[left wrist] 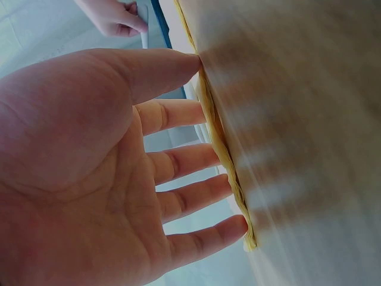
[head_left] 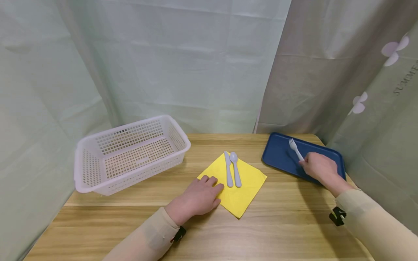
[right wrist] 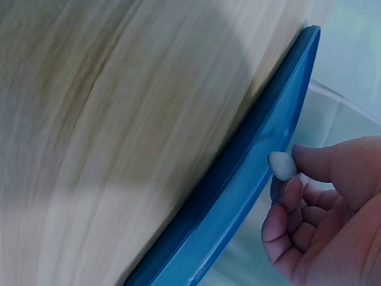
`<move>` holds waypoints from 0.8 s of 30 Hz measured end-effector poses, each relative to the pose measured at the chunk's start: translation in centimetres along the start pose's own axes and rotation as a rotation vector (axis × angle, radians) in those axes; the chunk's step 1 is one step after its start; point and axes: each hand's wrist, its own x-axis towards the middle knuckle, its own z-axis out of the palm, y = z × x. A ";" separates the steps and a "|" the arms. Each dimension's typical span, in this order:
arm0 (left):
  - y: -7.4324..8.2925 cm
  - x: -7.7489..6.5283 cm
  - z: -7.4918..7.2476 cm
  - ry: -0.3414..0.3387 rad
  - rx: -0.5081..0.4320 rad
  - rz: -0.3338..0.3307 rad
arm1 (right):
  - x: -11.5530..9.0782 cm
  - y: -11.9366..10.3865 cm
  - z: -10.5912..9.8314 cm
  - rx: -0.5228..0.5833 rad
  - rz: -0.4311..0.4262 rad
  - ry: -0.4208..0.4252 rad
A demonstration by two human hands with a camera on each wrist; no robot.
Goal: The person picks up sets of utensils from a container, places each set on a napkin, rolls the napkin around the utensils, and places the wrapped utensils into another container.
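Pinching the handle of the fork point(head_left: 296, 150) between thumb and forefinger, your right hand point(head_left: 320, 166) has its other fingers curled in; the fork is over the blue tray point(head_left: 277, 154), tines toward eleven o'clock. Its shadow lies apart from the tines, so I judge it raised off the tray floor. A firm pinch and steady wrist are advised, since a hold near the handle's end would let the fork swing; give the tray's raised rim clearance.

Your left hand point(head_left: 201, 195) has straight fingers set apart, the tips touching the napkin point(head_left: 246, 181) along its eight o'clock side. Light pressure is recommended: a drag could crease it and shift the knife point(head_left: 228, 172) and spoon point(head_left: 236, 172) lying side by side there.

From the napkin, the tray stands at two o'clock and the white basket point(head_left: 143, 173) at ten, both on the table point(head_left: 277, 217). Between napkin and tray, the rim is the only obstruction noted. A curtain point(head_left: 183, 72) hangs at twelve.
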 end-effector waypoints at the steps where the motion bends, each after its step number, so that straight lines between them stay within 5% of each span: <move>1: 0.0 0.0 0.0 0.001 0.001 0.001 | 0.0 -0.2 0.0 0.002 -0.003 0.002; 24: 0.0 -0.1 -0.1 0.002 -0.008 -0.005 | 0.3 -1.1 0.9 0.098 -0.090 0.101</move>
